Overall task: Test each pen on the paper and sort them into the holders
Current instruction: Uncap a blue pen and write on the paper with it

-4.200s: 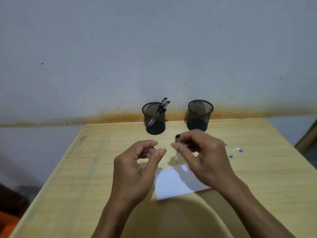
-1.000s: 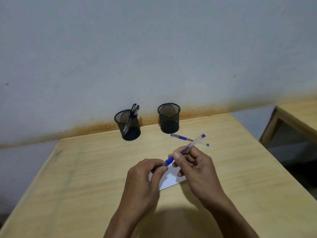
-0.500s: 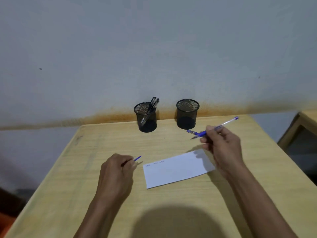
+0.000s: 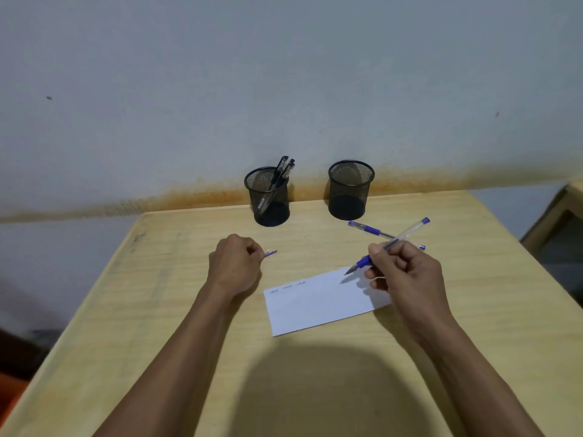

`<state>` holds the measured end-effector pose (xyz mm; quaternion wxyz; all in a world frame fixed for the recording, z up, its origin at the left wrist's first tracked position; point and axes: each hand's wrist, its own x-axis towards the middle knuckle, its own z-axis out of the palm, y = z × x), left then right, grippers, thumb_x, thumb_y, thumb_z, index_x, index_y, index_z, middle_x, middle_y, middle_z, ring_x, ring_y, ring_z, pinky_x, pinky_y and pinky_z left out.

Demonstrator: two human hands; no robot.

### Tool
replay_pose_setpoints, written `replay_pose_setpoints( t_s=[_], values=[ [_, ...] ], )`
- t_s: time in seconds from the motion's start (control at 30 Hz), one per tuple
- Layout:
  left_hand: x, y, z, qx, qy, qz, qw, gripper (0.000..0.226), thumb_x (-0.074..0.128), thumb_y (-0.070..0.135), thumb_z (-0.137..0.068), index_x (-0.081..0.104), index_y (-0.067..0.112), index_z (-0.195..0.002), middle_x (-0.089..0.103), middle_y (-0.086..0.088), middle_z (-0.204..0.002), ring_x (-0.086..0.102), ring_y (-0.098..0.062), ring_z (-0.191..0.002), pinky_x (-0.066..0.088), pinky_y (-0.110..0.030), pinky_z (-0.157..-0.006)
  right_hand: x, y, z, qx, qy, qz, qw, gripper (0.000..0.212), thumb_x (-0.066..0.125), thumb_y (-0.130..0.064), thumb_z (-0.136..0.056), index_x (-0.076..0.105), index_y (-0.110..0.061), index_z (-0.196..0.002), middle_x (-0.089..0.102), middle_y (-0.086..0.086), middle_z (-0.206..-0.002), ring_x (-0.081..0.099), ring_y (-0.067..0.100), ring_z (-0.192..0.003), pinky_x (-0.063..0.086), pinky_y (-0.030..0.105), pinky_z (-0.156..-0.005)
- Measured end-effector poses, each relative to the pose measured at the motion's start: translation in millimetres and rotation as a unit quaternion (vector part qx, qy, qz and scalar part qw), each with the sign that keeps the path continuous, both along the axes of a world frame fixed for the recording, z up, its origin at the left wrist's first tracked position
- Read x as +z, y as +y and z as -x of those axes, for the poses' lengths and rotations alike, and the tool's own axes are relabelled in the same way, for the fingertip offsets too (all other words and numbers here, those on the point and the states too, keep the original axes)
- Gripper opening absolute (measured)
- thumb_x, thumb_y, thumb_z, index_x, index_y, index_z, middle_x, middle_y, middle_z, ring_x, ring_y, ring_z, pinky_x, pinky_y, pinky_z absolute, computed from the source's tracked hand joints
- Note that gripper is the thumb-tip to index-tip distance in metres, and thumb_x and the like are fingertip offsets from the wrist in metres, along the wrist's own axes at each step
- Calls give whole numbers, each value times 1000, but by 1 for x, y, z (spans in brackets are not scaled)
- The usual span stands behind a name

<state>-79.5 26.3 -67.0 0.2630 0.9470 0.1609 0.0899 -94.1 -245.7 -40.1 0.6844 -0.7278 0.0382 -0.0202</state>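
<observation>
My right hand (image 4: 407, 272) grips an uncapped blue pen (image 4: 407, 233) in a writing hold, tip just above the top right corner of the white paper (image 4: 321, 305). The paper carries three small scribbles along its top edge. My left hand (image 4: 235, 263) is closed on the pen's blue cap (image 4: 270, 253), whose end sticks out to the right. A second blue pen (image 4: 370, 230) lies on the table behind my right hand. At the back stand two black mesh holders: the left holder (image 4: 268, 197) has black pens in it, the right holder (image 4: 350, 189) looks empty.
The light wooden table (image 4: 157, 310) butts against a grey wall with a rusty stain along the bottom. Another wooden piece of furniture (image 4: 564, 209) shows at the right edge.
My right hand has brought the uncapped pen down from mid-air to the paper's top right corner. My left hand still holds the cap and has shifted slightly toward the holders.
</observation>
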Motion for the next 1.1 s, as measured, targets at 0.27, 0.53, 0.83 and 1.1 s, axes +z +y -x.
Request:
replay_pose_setpoints(
  t_s=[0.27,0.53,0.83,1.1],
  values=[
    [5,-17,37,-42,-175,104,978,15,70,25,-88,75,17,-100,64,8,-104,62,-1,-94,50,-18,-77,6,10,5,31,14,-40,999,22,51,-27,-104,58,-7,-107,78,10,-79,75,16,-66,60,25,-61],
    [-32,-28,64,-205,-97,5,974,43,65,55,-81,73,25,-110,68,0,-122,60,-17,-113,48,-40,-95,-4,42,-7,94,-15,91,991,15,71,0,-86,60,-9,-91,73,7,-78,75,15,-73,62,23,-67],
    [-42,-27,61,-217,-113,1,970,47,64,55,-82,72,23,-114,64,2,-129,56,-17,-123,44,-47,-104,-30,49,-17,130,-12,158,979,15,79,-3,-73,70,-15,-74,74,6,-77,70,27,-77,59,54,-74],
    [-41,-26,59,-217,-111,-11,970,46,68,53,-81,72,22,-115,64,1,-128,57,-18,-123,41,-43,-105,-39,50,-24,132,-34,140,981,20,81,-1,-70,66,-13,-67,73,8,-71,70,32,-72,58,57,-66]
  ],
)
